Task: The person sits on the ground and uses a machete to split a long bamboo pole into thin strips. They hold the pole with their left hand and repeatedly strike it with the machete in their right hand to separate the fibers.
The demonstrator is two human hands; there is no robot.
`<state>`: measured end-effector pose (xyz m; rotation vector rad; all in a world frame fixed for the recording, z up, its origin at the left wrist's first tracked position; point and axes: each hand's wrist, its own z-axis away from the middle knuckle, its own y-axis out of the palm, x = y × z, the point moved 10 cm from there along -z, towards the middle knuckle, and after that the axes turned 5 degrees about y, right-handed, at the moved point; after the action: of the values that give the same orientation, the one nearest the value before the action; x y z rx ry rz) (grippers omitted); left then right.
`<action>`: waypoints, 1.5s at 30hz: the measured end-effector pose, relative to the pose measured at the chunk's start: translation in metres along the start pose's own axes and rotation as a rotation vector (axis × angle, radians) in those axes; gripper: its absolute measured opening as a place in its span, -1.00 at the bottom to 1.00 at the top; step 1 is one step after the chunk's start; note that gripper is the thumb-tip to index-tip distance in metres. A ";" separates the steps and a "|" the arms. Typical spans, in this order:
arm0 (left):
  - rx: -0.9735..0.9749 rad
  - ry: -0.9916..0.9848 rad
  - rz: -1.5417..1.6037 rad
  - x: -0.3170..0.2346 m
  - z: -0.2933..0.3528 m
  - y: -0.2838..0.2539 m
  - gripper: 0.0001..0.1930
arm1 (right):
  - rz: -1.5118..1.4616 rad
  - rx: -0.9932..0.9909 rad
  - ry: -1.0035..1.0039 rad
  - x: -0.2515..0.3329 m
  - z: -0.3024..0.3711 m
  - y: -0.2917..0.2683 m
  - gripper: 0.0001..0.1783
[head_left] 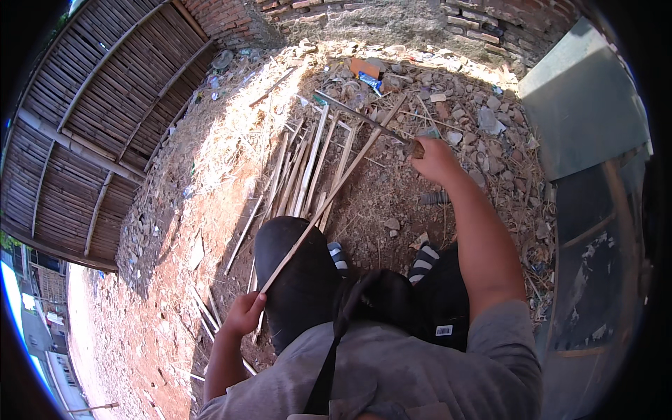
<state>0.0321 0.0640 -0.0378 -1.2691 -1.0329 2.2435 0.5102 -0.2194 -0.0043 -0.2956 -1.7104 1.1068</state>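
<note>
My left hand (243,313), low on the left beside my knee, is closed round the near end of a long bamboo strip (329,201). The strip slants over my left thigh and away to the upper right. My right hand (435,161) grips the brown handle of a long, narrow knife (350,112), its dark blade pointing to the far left. In the picture the blade crosses the strip near its far end; whether they touch I cannot tell. Under and beyond the strip, several loose bamboo strips (308,166) lie in a pile on the ground.
More thin strips (206,315) lie left of my left hand. A woven bamboo wall (105,105) stands at left, a brick wall (392,24) at the back, a grey panel (584,105) at right. Stones and litter, including a blue wrapper (369,80), cover the far ground.
</note>
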 end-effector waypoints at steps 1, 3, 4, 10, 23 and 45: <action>-0.001 0.004 0.002 -0.002 0.000 0.000 -0.44 | -0.077 -0.101 0.095 -0.021 -0.005 -0.010 -0.57; 0.001 0.003 -0.019 -0.007 -0.001 -0.003 -0.44 | -0.004 -0.093 0.068 -0.016 -0.004 -0.015 -0.53; 0.005 0.000 -0.027 -0.007 -0.001 -0.001 -0.44 | 0.035 -0.084 0.057 -0.013 -0.001 -0.017 -0.51; -0.029 0.023 0.001 -0.006 0.002 0.004 -0.45 | 0.230 0.243 -0.250 0.082 0.037 0.025 -0.71; -0.124 0.072 -0.127 -0.019 0.001 -0.004 -0.49 | 0.085 -0.037 0.048 0.009 0.005 -0.017 -0.59; -0.158 0.097 -0.154 -0.020 0.003 -0.001 -0.50 | 0.129 0.026 -0.133 0.044 0.015 -0.001 -0.67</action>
<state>0.0403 0.0511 -0.0238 -1.3002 -1.2467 1.9992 0.4787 -0.1990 0.0235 -0.3262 -1.8135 1.2666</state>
